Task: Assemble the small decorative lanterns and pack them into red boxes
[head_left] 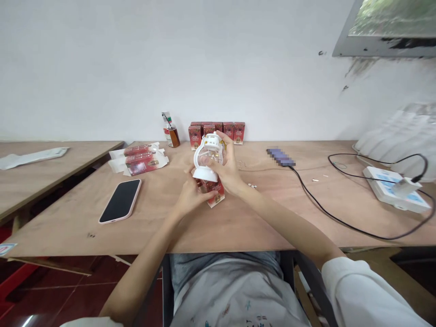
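Observation:
My right hand (229,171) is wrapped round a small white lantern (206,174) with a clear middle, a white base and a handle loop. Its fingers reach up behind the lantern's top. Just under the lantern, my left hand (191,196) grips a small red printed box (215,196), thumb across its front. The lantern's base covers the upper end of this box, so I cannot tell whether the two touch or whether the box is open at the top.
Several red boxes (239,132) stand against the wall beside a bottle of amber liquid (173,137). Flattened cartons (143,163) and a phone (121,201) lie left. Small white discs (252,185), another phone (281,157), a cable (327,210) and a power strip (384,181) lie right.

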Demonstrator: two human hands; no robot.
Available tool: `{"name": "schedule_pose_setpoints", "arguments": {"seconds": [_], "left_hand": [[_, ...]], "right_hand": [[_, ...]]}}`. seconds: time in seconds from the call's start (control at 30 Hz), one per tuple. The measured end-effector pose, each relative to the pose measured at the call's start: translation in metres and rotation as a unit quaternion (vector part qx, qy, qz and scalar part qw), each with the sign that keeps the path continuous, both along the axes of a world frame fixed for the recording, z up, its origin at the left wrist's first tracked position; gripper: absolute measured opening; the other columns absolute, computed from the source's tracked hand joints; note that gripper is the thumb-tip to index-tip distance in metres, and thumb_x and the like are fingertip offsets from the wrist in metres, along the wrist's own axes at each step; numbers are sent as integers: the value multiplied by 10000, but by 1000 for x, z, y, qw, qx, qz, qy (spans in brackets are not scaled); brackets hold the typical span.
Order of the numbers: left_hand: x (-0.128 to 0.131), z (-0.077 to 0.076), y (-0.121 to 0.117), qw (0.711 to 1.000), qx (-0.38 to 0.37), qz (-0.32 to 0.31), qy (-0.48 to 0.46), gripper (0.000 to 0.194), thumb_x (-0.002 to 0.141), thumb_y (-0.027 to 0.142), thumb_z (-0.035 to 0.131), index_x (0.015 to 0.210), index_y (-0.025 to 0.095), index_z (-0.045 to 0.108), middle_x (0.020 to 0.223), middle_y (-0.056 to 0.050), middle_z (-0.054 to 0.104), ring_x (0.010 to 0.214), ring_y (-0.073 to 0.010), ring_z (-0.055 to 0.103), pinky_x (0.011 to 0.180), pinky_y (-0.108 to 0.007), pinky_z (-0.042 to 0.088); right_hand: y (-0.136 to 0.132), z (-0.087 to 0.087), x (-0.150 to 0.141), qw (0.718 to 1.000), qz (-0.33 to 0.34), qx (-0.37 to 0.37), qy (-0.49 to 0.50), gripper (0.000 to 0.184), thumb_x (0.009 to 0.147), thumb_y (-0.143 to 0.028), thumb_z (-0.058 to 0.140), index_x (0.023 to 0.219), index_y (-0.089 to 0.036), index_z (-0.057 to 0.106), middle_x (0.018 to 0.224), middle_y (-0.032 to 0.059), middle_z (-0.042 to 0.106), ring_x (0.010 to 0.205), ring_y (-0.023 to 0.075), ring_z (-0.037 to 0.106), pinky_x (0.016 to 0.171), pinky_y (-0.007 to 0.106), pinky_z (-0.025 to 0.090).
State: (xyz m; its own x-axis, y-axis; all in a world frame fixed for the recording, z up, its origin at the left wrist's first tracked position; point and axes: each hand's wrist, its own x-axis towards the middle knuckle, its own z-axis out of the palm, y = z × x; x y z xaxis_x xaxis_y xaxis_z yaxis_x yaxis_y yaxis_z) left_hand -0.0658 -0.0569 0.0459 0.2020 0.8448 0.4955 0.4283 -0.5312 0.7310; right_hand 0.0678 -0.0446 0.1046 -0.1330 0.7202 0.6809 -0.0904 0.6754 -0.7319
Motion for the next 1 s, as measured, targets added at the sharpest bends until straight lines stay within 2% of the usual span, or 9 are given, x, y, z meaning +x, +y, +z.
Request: {"name": "schedule_pose_setpoints", "arguments": {"seconds": [0.17, 0.27, 0.37, 0.53, 0.73, 0.83, 0.93, 1.0], "left_hand": [[6, 0, -3, 1000, 11, 20, -12, 850, 610, 349, 768, 1219, 212, 191, 1140, -127, 585, 966, -257, 659, 810, -432, 547], [8, 0, -4, 999, 20, 27, 18, 813, 610, 360, 765, 1185, 219, 208, 1073, -101, 605, 915, -264, 671, 772, -436, 553], [8, -1, -4, 998, 33, 25, 36, 803, 622, 358, 760, 1200, 213, 221, 1041, -87, 611, 876, -259, 679, 745, -424, 556], [6, -3, -2, 999, 25, 21, 16, 853, 624, 372, 763, 1252, 204, 209, 1148, -120, 580, 1005, -279, 650, 819, -438, 541], [3, -7, 1, 999, -38, 1, -3, 878, 653, 372, 752, 1322, 183, 217, 1152, -131, 602, 1008, -275, 650, 881, -476, 519], [2, -8, 3, 999, -24, -13, -17, 904, 656, 358, 760, 1341, 208, 189, 1197, -131, 580, 1052, -273, 634, 901, -473, 517], [3, -9, 3, 999, -5, -22, -31, 938, 671, 343, 753, 1363, 244, 126, 1258, -128, 545, 1094, -261, 616, 913, -454, 517], [2, -9, 3, 999, 3, -30, -29, 961, 677, 335, 750, 1384, 250, 104, 1293, -137, 525, 1135, -264, 592, 934, -456, 504]], "right_hand": [[13, -5, 9, 992, -125, 8, -5, 538, 873, -428, 552, 1351, -314, 332, 1332, 55, 437, 1310, 223, 354, 1090, 454, 335], [9, -7, 19, 985, -163, 38, -52, 385, 856, -408, 585, 1215, -310, 484, 1274, 42, 481, 1284, 233, 356, 1107, 466, 297], [1, -7, 24, 980, -142, 70, -121, 323, 837, -426, 609, 1128, -300, 546, 1195, 36, 528, 1227, 237, 398, 1089, 452, 324], [-1, -6, 30, 973, -104, 94, -184, 280, 938, -333, 440, 1203, -282, 515, 1207, 41, 520, 1229, 215, 399, 1087, 447, 321], [-5, -1, 35, 939, -58, 111, -321, 322, 864, -240, 558, 1182, -291, 561, 1135, 52, 462, 1095, 220, 493, 970, 449, 427], [-8, 0, 33, 940, -79, 104, -314, 321, 816, -202, 603, 1126, -273, 564, 1107, 47, 458, 1046, 211, 510, 934, 418, 443], [-8, 2, 31, 951, -122, 88, -271, 424, 731, -177, 660, 1118, -245, 501, 1153, 54, 451, 1066, 218, 493, 902, 389, 442], [-6, 5, 31, 950, -121, 78, -275, 478, 700, -176, 667, 1126, -235, 460, 1169, 57, 465, 1060, 217, 495, 870, 366, 436]]}}
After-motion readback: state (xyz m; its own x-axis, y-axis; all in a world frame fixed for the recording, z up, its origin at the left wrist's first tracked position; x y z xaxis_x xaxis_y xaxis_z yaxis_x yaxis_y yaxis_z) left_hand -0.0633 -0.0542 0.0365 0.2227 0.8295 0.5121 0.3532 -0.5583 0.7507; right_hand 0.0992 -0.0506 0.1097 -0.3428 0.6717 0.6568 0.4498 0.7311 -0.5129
